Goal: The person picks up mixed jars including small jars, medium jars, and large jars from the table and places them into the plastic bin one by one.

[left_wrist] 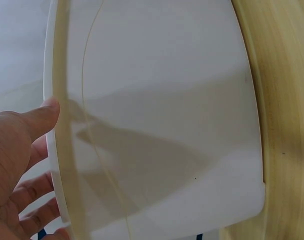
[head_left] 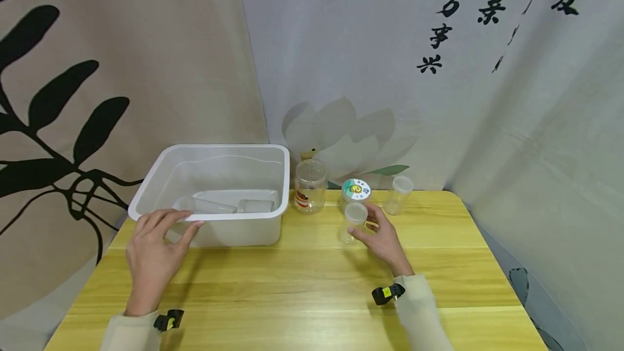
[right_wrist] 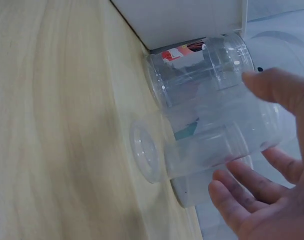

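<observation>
My left hand (head_left: 157,248) holds the near rim of a white plastic bin (head_left: 209,150), with the thumb outside and the fingers over the edge. In the left wrist view the thumb (left_wrist: 46,116) rests against the rim. Two clear containers lie inside the bin; one is a clear jar (head_left: 255,206). My right hand (head_left: 382,237) is spread around a clear plastic bottle with a whitish lid (head_left: 356,213), standing upright. In the right wrist view its fingers (right_wrist: 252,187) and thumb lie on either side of that bottle (right_wrist: 207,150), not visibly closed on it.
Beside the bin stands a wide clear jar with a red label (head_left: 311,186). A jar with a colourful round lid (head_left: 356,189) is behind the bottle. A small clear bottle (head_left: 398,195) stands to the right. Curtains border the wooden table (head_left: 292,297).
</observation>
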`<state>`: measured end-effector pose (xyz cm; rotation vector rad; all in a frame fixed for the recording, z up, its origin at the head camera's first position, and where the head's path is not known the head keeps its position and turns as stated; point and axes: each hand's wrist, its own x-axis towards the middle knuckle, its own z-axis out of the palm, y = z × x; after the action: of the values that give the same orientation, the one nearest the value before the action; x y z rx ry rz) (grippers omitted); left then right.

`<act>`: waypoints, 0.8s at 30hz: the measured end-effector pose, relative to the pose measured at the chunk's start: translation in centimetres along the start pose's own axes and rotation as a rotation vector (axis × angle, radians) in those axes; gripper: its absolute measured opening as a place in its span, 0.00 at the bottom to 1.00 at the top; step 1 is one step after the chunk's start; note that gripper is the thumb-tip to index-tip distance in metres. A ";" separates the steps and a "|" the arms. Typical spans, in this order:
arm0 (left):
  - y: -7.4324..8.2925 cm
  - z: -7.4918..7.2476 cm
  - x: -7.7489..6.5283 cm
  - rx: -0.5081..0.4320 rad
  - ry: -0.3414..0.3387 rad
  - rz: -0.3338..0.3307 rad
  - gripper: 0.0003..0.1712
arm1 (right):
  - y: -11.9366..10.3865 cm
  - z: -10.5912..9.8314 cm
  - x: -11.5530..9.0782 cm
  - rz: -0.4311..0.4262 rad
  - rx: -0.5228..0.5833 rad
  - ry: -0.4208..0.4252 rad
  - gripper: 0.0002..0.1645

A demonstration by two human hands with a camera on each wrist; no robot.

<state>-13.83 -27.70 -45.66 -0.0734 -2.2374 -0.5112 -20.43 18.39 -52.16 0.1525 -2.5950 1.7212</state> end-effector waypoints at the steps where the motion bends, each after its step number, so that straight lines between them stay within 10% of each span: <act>1: 0.0 0.0 0.0 0.001 -0.001 0.000 0.21 | 0.1 0.1 0.0 0.002 0.000 0.005 0.46; 14: 0.1 -0.1 0.0 -0.011 -0.007 -0.011 0.21 | -2.0 0.7 -0.6 0.046 0.002 0.027 0.39; 24: 0.0 0.0 0.0 -0.009 -0.006 -0.003 0.21 | 0.4 0.9 0.2 0.022 0.009 0.040 0.38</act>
<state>-13.85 -27.67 -45.66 -0.0765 -2.2417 -0.5234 -20.64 17.75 -52.90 0.0894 -2.5711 1.7247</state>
